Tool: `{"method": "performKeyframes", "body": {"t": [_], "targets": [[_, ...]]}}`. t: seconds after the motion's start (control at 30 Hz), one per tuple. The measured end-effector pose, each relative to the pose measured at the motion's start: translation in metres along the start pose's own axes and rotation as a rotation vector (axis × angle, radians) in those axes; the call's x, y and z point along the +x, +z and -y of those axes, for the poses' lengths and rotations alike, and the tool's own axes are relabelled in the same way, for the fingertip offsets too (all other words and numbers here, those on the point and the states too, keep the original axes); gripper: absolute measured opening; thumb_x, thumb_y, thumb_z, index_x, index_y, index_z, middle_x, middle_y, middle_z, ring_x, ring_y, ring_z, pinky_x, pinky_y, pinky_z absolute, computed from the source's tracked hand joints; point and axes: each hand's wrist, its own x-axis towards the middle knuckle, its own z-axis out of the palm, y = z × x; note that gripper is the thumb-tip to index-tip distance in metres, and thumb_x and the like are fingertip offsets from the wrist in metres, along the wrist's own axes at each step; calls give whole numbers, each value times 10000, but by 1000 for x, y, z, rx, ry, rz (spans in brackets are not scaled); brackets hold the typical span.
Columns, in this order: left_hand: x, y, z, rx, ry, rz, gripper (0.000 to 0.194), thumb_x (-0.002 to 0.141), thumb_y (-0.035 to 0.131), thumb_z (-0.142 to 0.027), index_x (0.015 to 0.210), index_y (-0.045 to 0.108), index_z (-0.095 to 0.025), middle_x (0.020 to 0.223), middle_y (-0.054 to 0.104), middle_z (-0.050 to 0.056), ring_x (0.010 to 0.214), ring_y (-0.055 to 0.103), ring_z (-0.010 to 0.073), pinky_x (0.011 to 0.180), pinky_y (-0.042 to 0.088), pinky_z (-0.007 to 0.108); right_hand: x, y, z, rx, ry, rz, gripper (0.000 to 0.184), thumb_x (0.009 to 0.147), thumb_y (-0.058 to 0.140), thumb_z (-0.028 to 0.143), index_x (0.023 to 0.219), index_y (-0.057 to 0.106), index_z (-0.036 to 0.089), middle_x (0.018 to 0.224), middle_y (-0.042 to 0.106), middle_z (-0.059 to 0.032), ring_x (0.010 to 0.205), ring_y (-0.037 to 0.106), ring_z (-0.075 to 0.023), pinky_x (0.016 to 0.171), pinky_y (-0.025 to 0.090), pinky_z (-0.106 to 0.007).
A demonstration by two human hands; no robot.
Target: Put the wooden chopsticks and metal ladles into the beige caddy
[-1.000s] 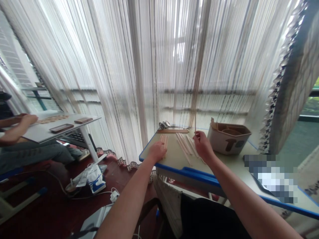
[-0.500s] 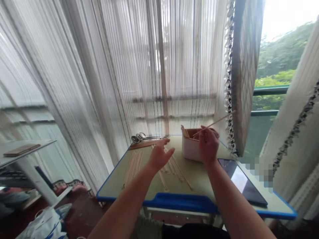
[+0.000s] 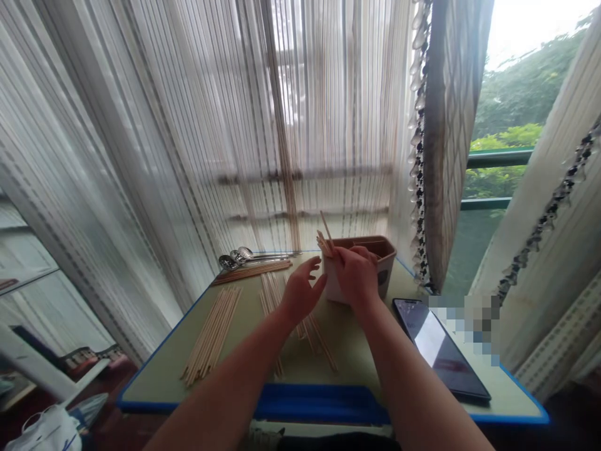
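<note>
A white holder with a brown rim and inner divider (image 3: 385, 241) stands at the back of the table. My right hand (image 3: 359, 275) is closed at its left compartment, with fingers around a pale wooden chopstick (image 3: 327, 227) that points upward. Beside that stick, several chopsticks (image 3: 321, 242) stand in the compartment; their lower ends are hidden. Just left of the holder is my left hand (image 3: 301, 293), fingers apart and holding nothing. Under and beside the left forearm lie loose pale chopsticks (image 3: 323, 344), and farther left a neat row of chopsticks (image 3: 211, 338).
Darker brown chopsticks (image 3: 256, 273) lie at the back left, below metal slotted spoons and ladles (image 3: 245, 253). A dark tablet or phone (image 3: 441, 351) rests at the right. The table (image 3: 159, 382) has a blue edge; sheer curtains (image 3: 206, 125) hang behind it.
My right hand has moved from the holder's right part to its left compartment, and the chopstick now stands steeper. My left hand stays open beside the holder. The view has shifted somewhat.
</note>
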Motion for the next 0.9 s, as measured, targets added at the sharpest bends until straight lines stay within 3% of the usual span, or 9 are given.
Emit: {"method": "performKeyframes", "body": {"t": [0.2,0.43,0.57,0.67,0.77,0.9], "targets": [[-5,6,4,71,51,-21,495,786,553,-232,1255,409,-171,1193,552,121,990,578,187,792,532,353,-3,-2,1,-10,19,-15,293,850,448,302,982,688,198,842,676,-90,944,524,-235,846,323,-364],[-8,7,1,73,46,4,428,793,541,-231,1209,461,-174,1164,570,111,1009,574,191,801,529,343,-8,0,0,-19,-46,11,252,839,460,294,896,696,226,861,689,-65,953,513,-244,876,313,-392],[-8,4,-8,92,58,-16,451,790,549,-242,1224,454,-165,1172,572,117,1007,575,190,811,522,344,-17,-1,1,34,-76,-178,299,833,432,238,1043,635,173,991,670,-90,1037,508,-240,929,312,-390],[-11,-12,-17,105,50,-22,358,804,538,-255,1149,519,-161,1111,609,100,930,603,165,782,525,311,-28,-1,4,80,-197,-292,301,817,431,204,1072,586,171,1075,630,-98,1077,489,-229,945,317,-382],[-26,-43,-26,138,43,-75,233,847,483,-263,1040,577,-172,1001,646,62,824,618,127,750,520,273,-40,5,8,115,-371,-246,272,784,479,206,1040,567,181,1054,613,-95,1024,498,-227,910,354,-370],[-70,-83,-28,321,-43,-360,220,833,510,-268,1035,559,-193,990,639,51,936,593,155,861,478,319,-49,19,12,151,-522,-178,274,759,516,201,1030,553,180,985,607,-88,968,504,-227,873,393,-373]]}}
